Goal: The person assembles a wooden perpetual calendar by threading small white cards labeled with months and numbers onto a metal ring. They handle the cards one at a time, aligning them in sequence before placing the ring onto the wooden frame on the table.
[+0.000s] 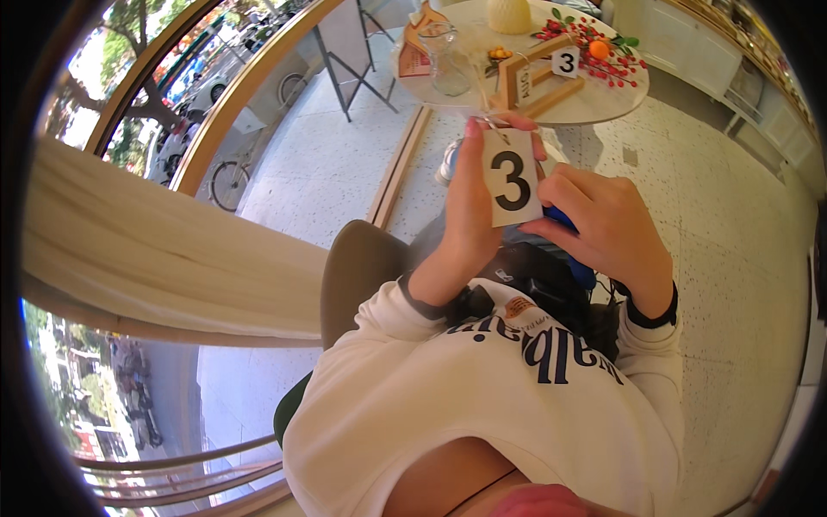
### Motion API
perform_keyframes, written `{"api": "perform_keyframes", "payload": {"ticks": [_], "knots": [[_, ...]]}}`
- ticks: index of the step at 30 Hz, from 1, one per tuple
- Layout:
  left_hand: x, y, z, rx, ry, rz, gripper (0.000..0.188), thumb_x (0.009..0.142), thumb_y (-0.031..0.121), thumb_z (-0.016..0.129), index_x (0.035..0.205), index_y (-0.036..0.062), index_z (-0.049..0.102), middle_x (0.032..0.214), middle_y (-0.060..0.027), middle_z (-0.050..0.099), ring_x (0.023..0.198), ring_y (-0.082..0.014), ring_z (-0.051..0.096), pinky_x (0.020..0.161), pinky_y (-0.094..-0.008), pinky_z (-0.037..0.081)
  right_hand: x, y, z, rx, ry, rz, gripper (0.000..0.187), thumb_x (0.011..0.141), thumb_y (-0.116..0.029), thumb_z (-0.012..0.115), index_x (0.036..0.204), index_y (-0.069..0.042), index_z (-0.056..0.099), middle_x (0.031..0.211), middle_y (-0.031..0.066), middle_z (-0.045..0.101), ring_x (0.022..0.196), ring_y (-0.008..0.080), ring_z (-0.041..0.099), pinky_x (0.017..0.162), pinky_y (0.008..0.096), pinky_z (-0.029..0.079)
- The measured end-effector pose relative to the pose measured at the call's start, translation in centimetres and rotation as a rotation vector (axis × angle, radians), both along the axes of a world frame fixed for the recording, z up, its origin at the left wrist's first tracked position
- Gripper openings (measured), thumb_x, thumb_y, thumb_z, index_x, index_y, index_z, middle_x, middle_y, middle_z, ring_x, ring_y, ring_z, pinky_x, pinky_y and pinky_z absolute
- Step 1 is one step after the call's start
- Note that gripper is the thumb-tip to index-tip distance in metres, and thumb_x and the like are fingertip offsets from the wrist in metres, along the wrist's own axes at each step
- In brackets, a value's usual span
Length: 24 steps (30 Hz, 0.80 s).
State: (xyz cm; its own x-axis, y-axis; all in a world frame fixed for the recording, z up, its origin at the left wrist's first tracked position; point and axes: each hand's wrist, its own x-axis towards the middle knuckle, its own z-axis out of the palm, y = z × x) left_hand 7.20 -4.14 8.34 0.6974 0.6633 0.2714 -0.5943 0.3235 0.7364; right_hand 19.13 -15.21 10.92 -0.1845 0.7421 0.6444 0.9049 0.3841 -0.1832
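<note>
A white rectangular card (514,185) with a large black numeral is held up in front of my chest. My left hand (469,194) grips it along its left side, with fingers curled behind its upper edge. My right hand (607,215) is closed at the card's right edge, its thumb and bent fingers pressed there. Something thin, like a string or ring, shows at the card's top; its details are too small to tell. Beyond the hands, a wooden desk calendar frame (510,86) stands on the round table (607,108), with smaller cards hanging on it.
On the table are a clear glass vase (446,65), a ribbed cream-coloured object (509,15), red berry sprigs (620,69) and an orange fruit (599,50). A brown chair (357,276) is at my left, beside a beige curtain (172,250) and windows. White cabinets (693,43) line the far right.
</note>
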Motion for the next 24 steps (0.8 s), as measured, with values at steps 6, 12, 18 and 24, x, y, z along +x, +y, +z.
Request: {"api": "perform_keyframes", "payload": {"ticks": [6, 12, 18, 24], "knots": [[-0.1, 0.3, 0.1, 0.098, 0.025, -0.015, 0.047, 0.102, 0.045, 0.027, 0.111, 0.005, 0.051, 0.094, -0.0109, 0.057, 0.083, -0.0175, 0.057, 0.071, -0.0285, 0.047, 0.6, -0.4, 0.5, 0.025, 0.049, 0.031, 0.039, 0.07, -0.022, 0.081, 0.098, -0.01, 0.057, 0.08, 0.0036, 0.059, 0.064, 0.0242, 0.059, 0.053, 0.0326, 0.045], [-0.3, -0.1, 0.2, 0.093, 0.071, -0.045, 0.05, 0.103, 0.045, 0.026, 0.112, 0.0038, 0.053, 0.093, -0.0102, 0.06, 0.081, -0.0167, 0.058, 0.072, -0.0279, 0.047, 0.9, -0.8, 0.5, -0.071, 0.096, 0.038, 0.045, 0.068, -0.026, 0.082, 0.105, -0.012, 0.059, 0.087, 0.0046, 0.063, 0.069, 0.0261, 0.062, 0.058, 0.0321, 0.048], [-0.4, 0.5, -0.5, 0.13, 0.046, -0.089, 0.051, 0.103, 0.045, 0.026, 0.112, 0.0036, 0.054, 0.093, -0.0094, 0.06, 0.082, -0.0166, 0.058, 0.073, -0.0279, 0.048, 1.2, -1.0, 0.8, -0.093, 0.18, 0.034, 0.046, 0.068, -0.025, 0.082, 0.106, -0.013, 0.06, 0.087, 0.0058, 0.063, 0.07, 0.0264, 0.062, 0.06, 0.0319, 0.049], [-0.2, -0.2, -0.3, 0.063, 0.162, 0.041, 0.051, 0.103, 0.046, 0.026, 0.112, 0.0043, 0.055, 0.097, -0.0094, 0.062, 0.085, -0.0158, 0.06, 0.077, -0.0281, 0.048, 1.7, -1.3, 1.1, 0.101, 0.101, 0.046, 0.028, 0.071, -0.013, 0.078, 0.097, -0.01, 0.069, 0.076, 0.0046, 0.057, 0.061, 0.0207, 0.055, 0.052, 0.0295, 0.043]]}}
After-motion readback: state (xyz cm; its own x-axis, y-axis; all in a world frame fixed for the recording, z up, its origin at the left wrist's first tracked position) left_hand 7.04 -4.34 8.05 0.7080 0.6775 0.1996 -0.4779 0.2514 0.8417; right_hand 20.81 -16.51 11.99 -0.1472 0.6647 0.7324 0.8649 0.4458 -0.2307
